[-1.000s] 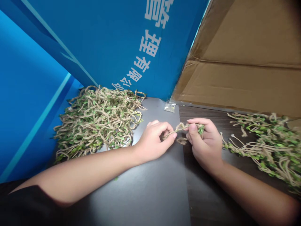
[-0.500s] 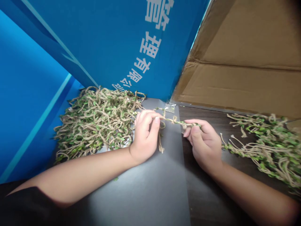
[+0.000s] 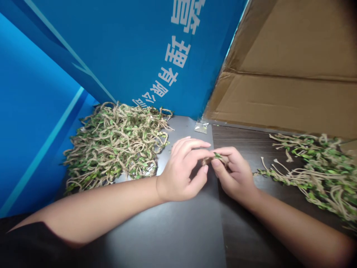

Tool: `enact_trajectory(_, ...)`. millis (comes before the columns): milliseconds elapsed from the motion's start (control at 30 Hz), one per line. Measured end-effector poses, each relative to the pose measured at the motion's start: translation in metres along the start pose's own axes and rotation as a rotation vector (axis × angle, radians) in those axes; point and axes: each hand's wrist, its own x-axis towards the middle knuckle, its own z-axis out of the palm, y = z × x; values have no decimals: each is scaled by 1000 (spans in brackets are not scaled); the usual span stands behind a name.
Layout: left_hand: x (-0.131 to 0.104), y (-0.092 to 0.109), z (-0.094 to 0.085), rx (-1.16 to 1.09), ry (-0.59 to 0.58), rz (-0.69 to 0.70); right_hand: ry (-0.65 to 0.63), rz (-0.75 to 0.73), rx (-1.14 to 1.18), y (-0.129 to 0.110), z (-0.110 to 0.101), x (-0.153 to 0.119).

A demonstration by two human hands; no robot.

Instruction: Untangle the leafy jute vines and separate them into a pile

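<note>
My right hand (image 3: pixel 237 173) pinches a short piece of leafy jute twine (image 3: pixel 220 158), tan cord with small green leaves, between thumb and fingers. Most of that piece is hidden by the fingers. Close against it on the left is my left hand (image 3: pixel 185 169), its fingers stretched out and its thumb apart from the index finger. A bit of the twine shows in the gap between them, and the left index fingertip meets the right fingers. Behind my left wrist lies a large heap of leafy twine (image 3: pixel 119 141). Another pile of leafy twine (image 3: pixel 326 175) is on the right, beyond my right hand.
A grey sheet (image 3: pixel 167 230) covers part of the dark wood table (image 3: pixel 242 238). A small clear plastic packet (image 3: pixel 201 127) lies at the back. Blue panels with white characters (image 3: pixel 125 48) and a brown cardboard panel (image 3: pixel 284 96) stand behind.
The twine was stretched between both hands; now it is gathered at my right fingers. My left hand has moved right and its fingers have spread. My right hand has shifted slightly left.
</note>
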Motion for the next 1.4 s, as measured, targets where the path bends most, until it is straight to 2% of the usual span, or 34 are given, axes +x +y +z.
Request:
enact_trajectory(167, 3, -5, 3, -96, -65, -111, -2, -75, -138, -4, -5, 6)
enact_trajectory(333, 4, -6, 4, -195, -60, -260, -7, -9, -34, -7, -6, 9)
enact_trajectory(433, 5, -5, 3, -236, -54, -296, 8, 26, -35, -7, -5, 6)
enact_trajectory(633, 7, -6, 3, -262, -66, -295, 105, 28, -104, -1, -3, 5)
enact_trajectory(767, 6, -5, 3, -250, -61, -364, 283, -80, -135, 2, -2, 7)
enact_trajectory(833, 6, -5, 3, -264, -47, -408, 319, -137, -223, 1, -3, 7)
enact_trajectory(967, 5, -4, 4, -335, -25, -502, 166, -173, -423, -4, -4, 8)
enact_trajectory(1033, 5, -4, 5, -363, -25, -521, 139, -170, -461, -5, -3, 9)
enact_trajectory(1400, 5, -4, 6, -343, -89, -497, 102, -99, -316, -1, -5, 10)
